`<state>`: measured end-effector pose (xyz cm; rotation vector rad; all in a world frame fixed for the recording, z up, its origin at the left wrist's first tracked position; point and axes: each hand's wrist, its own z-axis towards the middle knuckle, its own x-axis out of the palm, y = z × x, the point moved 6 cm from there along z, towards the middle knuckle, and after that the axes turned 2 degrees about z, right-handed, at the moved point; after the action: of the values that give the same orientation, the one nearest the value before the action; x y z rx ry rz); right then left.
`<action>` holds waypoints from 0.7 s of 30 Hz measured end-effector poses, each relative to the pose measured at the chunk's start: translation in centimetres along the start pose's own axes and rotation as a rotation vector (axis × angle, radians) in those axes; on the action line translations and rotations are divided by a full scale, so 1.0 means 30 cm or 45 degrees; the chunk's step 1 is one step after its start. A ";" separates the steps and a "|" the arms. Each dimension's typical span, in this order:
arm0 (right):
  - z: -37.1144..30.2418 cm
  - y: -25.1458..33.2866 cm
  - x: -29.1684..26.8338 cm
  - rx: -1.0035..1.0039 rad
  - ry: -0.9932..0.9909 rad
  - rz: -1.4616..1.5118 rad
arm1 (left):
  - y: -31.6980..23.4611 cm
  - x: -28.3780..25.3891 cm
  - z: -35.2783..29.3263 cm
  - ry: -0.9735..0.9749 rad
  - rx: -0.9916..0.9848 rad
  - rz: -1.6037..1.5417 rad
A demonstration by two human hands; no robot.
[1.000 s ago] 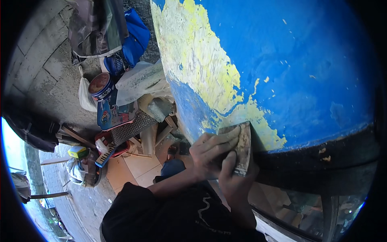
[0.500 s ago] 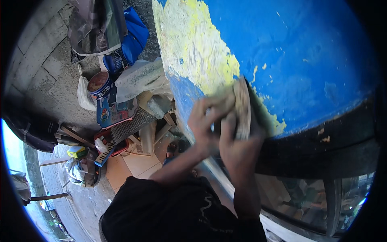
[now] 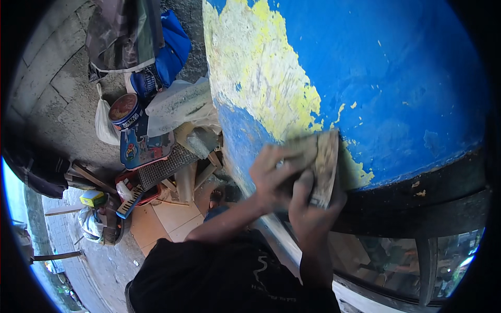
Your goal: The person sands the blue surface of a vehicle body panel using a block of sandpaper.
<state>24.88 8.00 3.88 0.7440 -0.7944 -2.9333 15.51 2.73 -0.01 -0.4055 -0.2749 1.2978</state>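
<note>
Both hands' grip (image 3: 297, 182) on upright sanding block (image 3: 326, 167)

Both bare forearms enter from lower centre of frame, rising out of black sleeves toward centre. Left hand (image 3: 274, 175) at frame centre, palm down, fingers spread flat and pressed forward, outline motion-blurred. Right hand (image 3: 313, 203) just right of and below left, touching it, fingers curled up in firm grip, thumb side toward left hand. Right forearm near vertical, wrist straight. Left forearm slants up from lower left, elbow bent. Hands side by side, close together.
</note>
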 end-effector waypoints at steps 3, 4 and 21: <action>0.050 0.020 0.016 0.010 0.096 -0.019 | 0.013 -0.003 0.050 -0.028 0.025 -0.010; 0.036 0.022 0.019 -0.058 0.066 -0.078 | 0.019 0.001 0.029 0.021 0.048 -0.005; -0.034 -0.043 0.074 0.500 0.215 0.092 | 0.040 -0.039 0.046 0.168 -0.206 0.014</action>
<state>23.52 8.36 1.51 0.9430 -1.3655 -2.6328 13.60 2.05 0.75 -0.6279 -0.2677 1.2576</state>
